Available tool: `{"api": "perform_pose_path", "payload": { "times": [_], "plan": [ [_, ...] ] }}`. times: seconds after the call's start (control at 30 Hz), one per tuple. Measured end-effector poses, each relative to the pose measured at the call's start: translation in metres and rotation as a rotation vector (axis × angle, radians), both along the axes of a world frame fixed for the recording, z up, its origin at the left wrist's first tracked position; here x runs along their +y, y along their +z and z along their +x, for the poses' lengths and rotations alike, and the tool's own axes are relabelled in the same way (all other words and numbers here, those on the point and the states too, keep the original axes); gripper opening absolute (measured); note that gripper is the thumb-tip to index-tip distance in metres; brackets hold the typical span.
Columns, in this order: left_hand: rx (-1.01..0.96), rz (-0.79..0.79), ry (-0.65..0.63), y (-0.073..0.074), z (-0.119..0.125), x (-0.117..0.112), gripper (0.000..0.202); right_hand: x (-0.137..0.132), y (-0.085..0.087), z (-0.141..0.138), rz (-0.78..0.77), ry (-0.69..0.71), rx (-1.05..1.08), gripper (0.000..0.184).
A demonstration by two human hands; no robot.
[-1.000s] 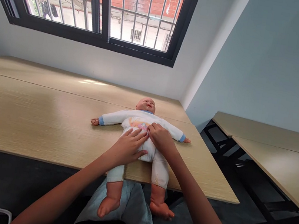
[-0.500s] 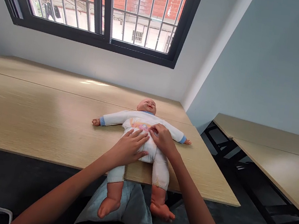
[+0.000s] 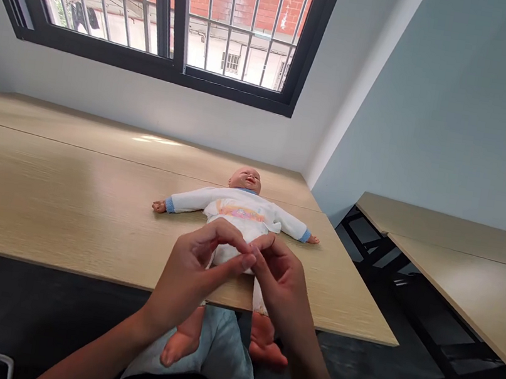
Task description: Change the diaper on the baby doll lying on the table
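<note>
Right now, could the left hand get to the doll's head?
Probably yes. The left hand is over the doll's nappy, and only the white top lies between it and the doll's head. The right hand is not in the way.

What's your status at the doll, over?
Left hand and right hand over the baby doll's middle. Fingertips close together, anything pinched unclear. Doll on its back on wooden table, feet past the edge.
</note>
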State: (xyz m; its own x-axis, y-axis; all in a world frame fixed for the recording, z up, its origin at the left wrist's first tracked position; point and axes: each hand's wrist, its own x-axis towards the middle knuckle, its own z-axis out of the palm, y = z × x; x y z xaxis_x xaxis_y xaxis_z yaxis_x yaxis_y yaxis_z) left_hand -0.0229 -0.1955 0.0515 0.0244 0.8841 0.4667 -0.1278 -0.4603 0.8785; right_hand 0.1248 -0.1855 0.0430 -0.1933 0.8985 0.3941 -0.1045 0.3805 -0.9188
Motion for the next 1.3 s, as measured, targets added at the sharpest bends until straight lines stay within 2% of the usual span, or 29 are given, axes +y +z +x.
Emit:
{"api": "perform_pose_path", "payload": {
  "times": [0.13,0.27,0.4,0.53,0.7,0.87,1.0,1.1,1.3],
  "plan": [
    [-0.187,-0.076,-0.045,0.012,0.006,-0.038,0.017,-0.045,0.015,-0.011,-0.121,0.104,0.161,0.030],
    [-0.310,-0.077,-0.107,0.011,0.009,-0.061,0.014,-0.073,0.008,-0.025,-0.237,0.198,0.401,0.027],
    [-0.318,-0.079,-0.132,0.008,0.006,-0.082,0.014,-0.092,0.000,-0.036,-0.251,0.199,0.518,0.028],
    [-0.309,-0.085,-0.137,0.008,0.000,-0.098,0.017,-0.107,0.003,-0.042,-0.209,0.220,0.563,0.025],
    [-0.310,-0.089,-0.142,0.013,-0.003,-0.102,0.020,-0.114,0.010,-0.044,-0.169,0.206,0.571,0.023],
    [-0.338,-0.168,-0.150,0.017,-0.002,-0.101,0.020,-0.112,0.008,-0.042,-0.148,0.167,0.549,0.025],
    [-0.349,-0.190,-0.156,0.016,-0.001,-0.102,0.018,-0.108,0.002,-0.039,-0.229,0.300,0.564,0.024],
    [-0.342,-0.185,-0.142,0.016,0.000,-0.102,0.015,-0.105,0.000,-0.038,-0.278,0.388,0.560,0.031],
    [-0.324,-0.085,-0.148,0.010,0.001,-0.101,0.017,-0.102,0.005,-0.037,-0.317,0.505,0.567,0.043]
  ]
}}
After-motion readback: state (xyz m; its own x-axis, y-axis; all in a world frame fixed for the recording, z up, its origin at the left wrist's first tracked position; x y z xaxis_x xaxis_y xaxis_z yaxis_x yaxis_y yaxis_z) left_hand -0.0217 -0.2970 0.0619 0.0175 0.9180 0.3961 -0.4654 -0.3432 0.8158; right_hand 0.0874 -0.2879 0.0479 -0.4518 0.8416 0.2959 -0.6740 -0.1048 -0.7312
